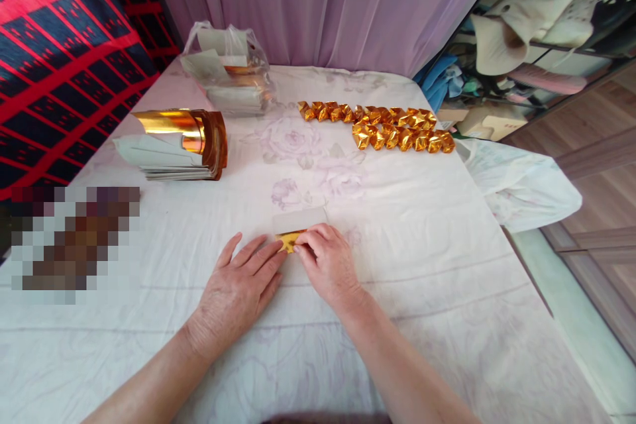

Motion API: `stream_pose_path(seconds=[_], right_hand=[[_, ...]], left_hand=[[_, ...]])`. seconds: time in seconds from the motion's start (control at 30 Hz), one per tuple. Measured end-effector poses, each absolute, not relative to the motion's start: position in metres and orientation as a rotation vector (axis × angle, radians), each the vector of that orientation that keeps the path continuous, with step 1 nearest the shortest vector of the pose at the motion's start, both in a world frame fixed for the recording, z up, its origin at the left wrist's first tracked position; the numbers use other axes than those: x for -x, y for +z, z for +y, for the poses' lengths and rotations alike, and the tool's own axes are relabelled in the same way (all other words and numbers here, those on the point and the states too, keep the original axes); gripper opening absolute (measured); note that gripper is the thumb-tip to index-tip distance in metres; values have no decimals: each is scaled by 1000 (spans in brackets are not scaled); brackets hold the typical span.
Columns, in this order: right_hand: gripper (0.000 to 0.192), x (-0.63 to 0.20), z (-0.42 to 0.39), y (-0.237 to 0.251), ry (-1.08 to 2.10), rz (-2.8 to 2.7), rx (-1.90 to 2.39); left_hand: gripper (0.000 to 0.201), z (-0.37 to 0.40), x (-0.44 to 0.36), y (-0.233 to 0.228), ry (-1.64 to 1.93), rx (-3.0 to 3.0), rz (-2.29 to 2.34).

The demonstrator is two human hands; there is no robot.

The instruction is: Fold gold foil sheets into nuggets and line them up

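A sheet of gold foil paper (299, 219) lies on the cloth-covered table in front of me, its pale back facing up. Its near edge is folded over and shows a strip of gold. My left hand (243, 278) lies flat with fingers spread, its fingertips on the left end of the gold fold. With thumb and fingers pinched together, my right hand (328, 262) grips the fold near its right part. The right fingers hide part of the sheet.
Folded gold foil pieces (402, 137) stand in two rows at the back right. A stack of gold foil sheets (173, 152) lies at left, with a clear plastic bag of sheets (231, 73) behind it. Purple curtain (318, 6) hangs beyond; a blurred patch covers the left edge.
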State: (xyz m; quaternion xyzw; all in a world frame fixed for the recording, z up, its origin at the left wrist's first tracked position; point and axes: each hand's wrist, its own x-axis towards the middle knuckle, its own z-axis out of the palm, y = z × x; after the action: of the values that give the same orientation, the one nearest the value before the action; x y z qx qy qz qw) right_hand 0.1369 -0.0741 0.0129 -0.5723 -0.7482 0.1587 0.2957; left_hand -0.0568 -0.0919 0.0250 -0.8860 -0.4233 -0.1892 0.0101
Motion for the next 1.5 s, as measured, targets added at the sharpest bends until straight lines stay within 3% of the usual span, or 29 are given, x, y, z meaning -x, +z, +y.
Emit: stream_pose_path(seconds=[0.63, 1.03, 1.5], right_hand=[[21, -162, -77, 6, 382, -1965, 1493], [39, -171, -79, 7, 357, -2020, 1501], [33, -163, -90, 14, 85, -2020, 1417]], left_hand=[[31, -91, 59, 23, -609, 2752, -1283], [31, -91, 59, 22, -608, 2747, -1288], [32, -92, 58, 23, -539, 2747, -1298]])
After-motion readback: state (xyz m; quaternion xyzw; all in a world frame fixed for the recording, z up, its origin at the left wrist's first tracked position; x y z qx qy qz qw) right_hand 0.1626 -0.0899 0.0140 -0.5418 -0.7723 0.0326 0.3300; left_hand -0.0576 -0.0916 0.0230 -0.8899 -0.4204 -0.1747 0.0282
